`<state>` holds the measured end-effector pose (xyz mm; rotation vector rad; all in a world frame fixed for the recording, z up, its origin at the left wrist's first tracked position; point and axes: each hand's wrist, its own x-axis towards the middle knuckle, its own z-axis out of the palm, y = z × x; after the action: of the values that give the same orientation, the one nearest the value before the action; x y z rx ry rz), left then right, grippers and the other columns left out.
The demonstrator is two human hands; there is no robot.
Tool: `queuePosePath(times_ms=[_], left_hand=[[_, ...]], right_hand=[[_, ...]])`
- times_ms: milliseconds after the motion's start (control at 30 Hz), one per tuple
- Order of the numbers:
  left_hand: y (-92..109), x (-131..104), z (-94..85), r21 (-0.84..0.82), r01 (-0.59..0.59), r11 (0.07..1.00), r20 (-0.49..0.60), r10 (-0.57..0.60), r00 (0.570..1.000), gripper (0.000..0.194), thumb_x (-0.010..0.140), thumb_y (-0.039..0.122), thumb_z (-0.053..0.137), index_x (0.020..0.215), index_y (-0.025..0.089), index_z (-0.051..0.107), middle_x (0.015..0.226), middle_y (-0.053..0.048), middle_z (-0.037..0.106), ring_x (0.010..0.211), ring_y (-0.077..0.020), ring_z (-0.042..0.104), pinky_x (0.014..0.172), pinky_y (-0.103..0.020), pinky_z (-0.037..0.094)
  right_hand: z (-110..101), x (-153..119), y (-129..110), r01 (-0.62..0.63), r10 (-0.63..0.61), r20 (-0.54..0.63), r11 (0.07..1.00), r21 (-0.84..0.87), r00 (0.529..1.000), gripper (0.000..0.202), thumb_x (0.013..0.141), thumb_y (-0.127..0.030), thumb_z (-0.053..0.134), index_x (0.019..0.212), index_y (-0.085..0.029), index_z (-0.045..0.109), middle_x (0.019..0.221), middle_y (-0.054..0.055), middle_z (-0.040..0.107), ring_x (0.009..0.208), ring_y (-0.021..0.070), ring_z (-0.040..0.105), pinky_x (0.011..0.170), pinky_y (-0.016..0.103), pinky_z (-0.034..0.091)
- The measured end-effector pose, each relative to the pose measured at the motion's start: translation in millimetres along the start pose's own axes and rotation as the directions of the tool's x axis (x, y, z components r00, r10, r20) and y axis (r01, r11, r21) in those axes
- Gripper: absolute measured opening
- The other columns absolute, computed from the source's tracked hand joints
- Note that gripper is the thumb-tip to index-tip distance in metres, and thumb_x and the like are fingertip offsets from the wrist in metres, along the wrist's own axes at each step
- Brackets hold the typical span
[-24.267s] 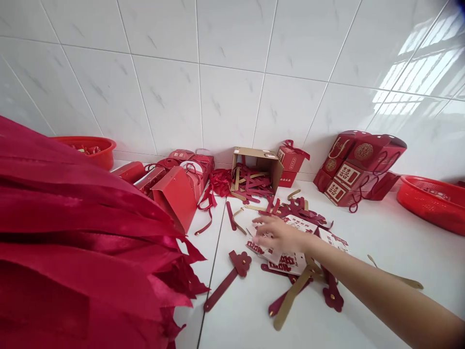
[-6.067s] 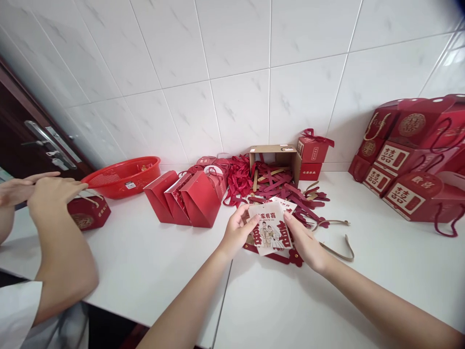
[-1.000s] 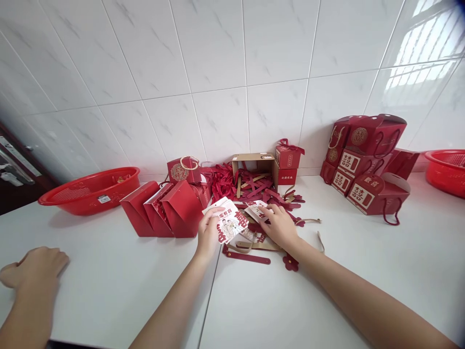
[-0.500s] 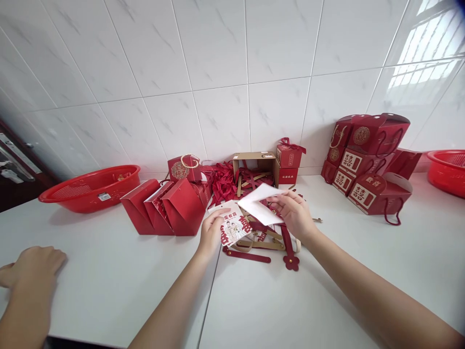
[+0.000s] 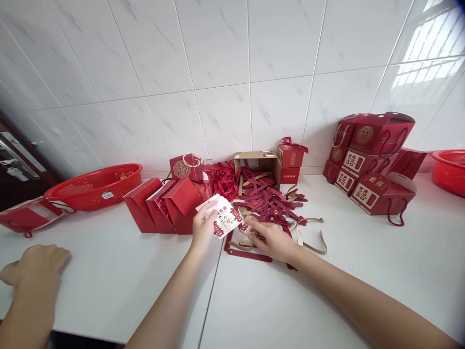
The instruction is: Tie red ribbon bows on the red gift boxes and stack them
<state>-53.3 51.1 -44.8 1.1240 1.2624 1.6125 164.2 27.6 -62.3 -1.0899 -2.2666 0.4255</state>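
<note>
My left hand (image 5: 204,225) pinches several white cards (image 5: 225,220) printed with red characters and a drawn couple. Just to its right, my right hand (image 5: 272,238) reaches palm down over the pile, its fingers touching or close to a printed card (image 5: 245,227) lying there; whether it grips that card is unclear. Around and behind my right hand spreads a heap of dark red and tan straps (image 5: 267,194), partly spilling from an open cardboard box (image 5: 254,155). A dark red strap (image 5: 250,255) lies at the front of the heap.
Red folded boxes (image 5: 183,206) stand left of centre, near a red basket (image 5: 94,189). Another person's hand (image 5: 39,264) rests on the table at left, below a red box (image 5: 31,215). Stacked red gift boxes (image 5: 378,165) are at right, a second red basket (image 5: 450,174) beyond.
The white card from my right hand is now among those in my left hand. My right hand has moved down and left to the pile. A red box has appeared at the far left.
</note>
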Motion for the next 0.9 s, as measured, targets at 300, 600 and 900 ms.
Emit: queuePosePath(times_ms=[300,600,900], left_hand=[[-1.7,-0.2,0.3,0.033,-0.006,0.999,-0.033,0.007,0.999,0.045,0.064,0.036,0.069,0.105,0.016,0.066,0.098,-0.009,0.07,0.083,-0.0231,0.066,0.072,-0.032,0.051],[-6.2,2.1,-2.2,0.076,-0.033,0.997,-0.029,0.035,0.999,0.046,0.067,0.038,0.068,0.107,0.016,0.066,0.104,-0.011,0.069,0.089,-0.0252,0.066,0.076,-0.035,0.052],[-5.3,0.3,-0.7,0.09,-0.044,0.995,-0.022,0.046,0.999,0.044,0.066,0.039,0.069,0.105,0.018,0.068,0.107,-0.01,0.068,0.093,-0.0255,0.064,0.078,-0.034,0.051]], right_hand=[[-10.5,0.3,10.6,-0.2,0.145,-0.182,0.921,-0.333,0.973,0.021,0.085,-0.017,0.051,0.092,-0.012,0.07,0.113,0.022,0.062,0.115,0.0394,0.05,0.103,0.063,0.018],[5.0,2.3,-10.8,-0.176,0.192,0.014,0.925,-0.338,0.981,0.027,0.089,-0.025,0.046,0.078,-0.016,0.069,0.083,0.011,0.066,0.077,0.0208,0.062,0.065,0.029,0.046],[-4.6,-1.6,6.3,-0.371,0.408,0.012,0.841,-0.394,0.913,0.061,0.073,-0.062,0.061,0.106,-0.011,0.062,0.116,0.023,0.058,0.11,0.0388,0.052,0.091,0.052,0.038]])
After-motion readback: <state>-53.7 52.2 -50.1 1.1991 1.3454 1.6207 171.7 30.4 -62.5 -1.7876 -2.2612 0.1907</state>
